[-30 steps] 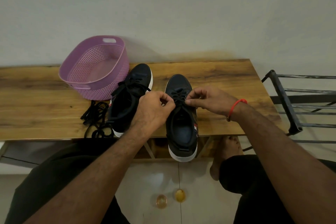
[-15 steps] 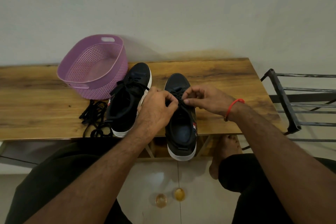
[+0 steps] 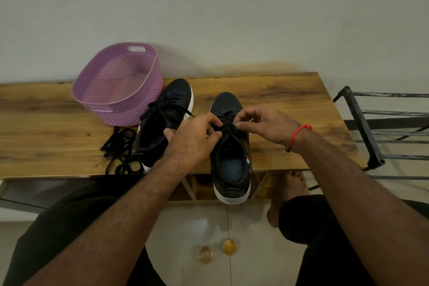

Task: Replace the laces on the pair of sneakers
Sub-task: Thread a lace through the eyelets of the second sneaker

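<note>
Spanning the view from left to right, a wood-grain bench [image 3: 58,137] with a flat, knotted plank top stands against a plain matte wall [image 3: 232,7]. To its right: a dark metal rack [image 3: 362,127] of thin bars. On the bench's left part sits a purple plastic basket [image 3: 120,86], oval, perforated walls, cut-out handles.

Two dark sneakers with white rubber soles, smooth uppers. Left sneaker [image 3: 162,121]: just beside the basket, long axis tilted, toe pointing away and slightly right, laced, loose ends trailing. Right sneaker [image 3: 229,146]: long axis straight toward the wall, toe away, heel overhanging the bench's near edge.

Left hand [image 3: 192,139]: fingers curled, pinching the black lace [image 3: 226,126] over the right sneaker's eyelets. Right hand [image 3: 267,125]: thumb and forefinger pinch the same lace from the opposite side; thin red thread [image 3: 299,132] on the wrist.

A loose tangle of spare black laces [image 3: 120,146] lies on the bench beside the left sneaker's heel.
</note>
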Available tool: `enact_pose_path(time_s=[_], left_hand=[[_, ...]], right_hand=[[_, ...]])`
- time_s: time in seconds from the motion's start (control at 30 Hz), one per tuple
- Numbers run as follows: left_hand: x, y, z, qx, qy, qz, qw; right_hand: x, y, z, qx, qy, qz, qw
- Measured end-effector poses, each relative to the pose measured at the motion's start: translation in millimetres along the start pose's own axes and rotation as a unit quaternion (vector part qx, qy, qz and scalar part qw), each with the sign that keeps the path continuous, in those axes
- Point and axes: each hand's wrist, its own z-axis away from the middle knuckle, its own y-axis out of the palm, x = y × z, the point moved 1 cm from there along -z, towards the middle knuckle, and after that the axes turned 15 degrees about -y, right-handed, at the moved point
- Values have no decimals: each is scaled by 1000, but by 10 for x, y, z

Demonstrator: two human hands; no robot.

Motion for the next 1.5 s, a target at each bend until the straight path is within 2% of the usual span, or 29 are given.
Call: enact_pose_path(time_s=[0.2,0.3,0.47,0.53,0.63,0.77,1.03,1.2,1.4,1.5], left_hand=[[76,-70,28,76,-33,-56,995],[61,-60,46,120,-55,9,991],[62,-30,29,94,-107,49,989],[76,14,10,122,-146,86,978],[96,151,-15,181,-227,208,934],[108,308,-75,97,-254,357,894],[52,324,-5,32,-259,622,738],[35,274,65,-25,-236,641,730],[36,128,119,-56,-176,712,677],[65,77,126,-46,-150,728,668]], right_hand=[[28,-36,34,-26,22,10,999],[29,-46,31,-41,45,5,998],[12,-50,32,-68,83,32,994],[-1,-47,33,-82,97,51,991],[-16,-48,35,-94,113,73,986],[-19,-42,25,-82,116,91,986],[-75,-67,28,-82,136,105,982],[-103,-55,23,-73,140,106,982],[-107,-52,15,-65,137,115,982],[-127,-39,13,-63,133,116,982]])
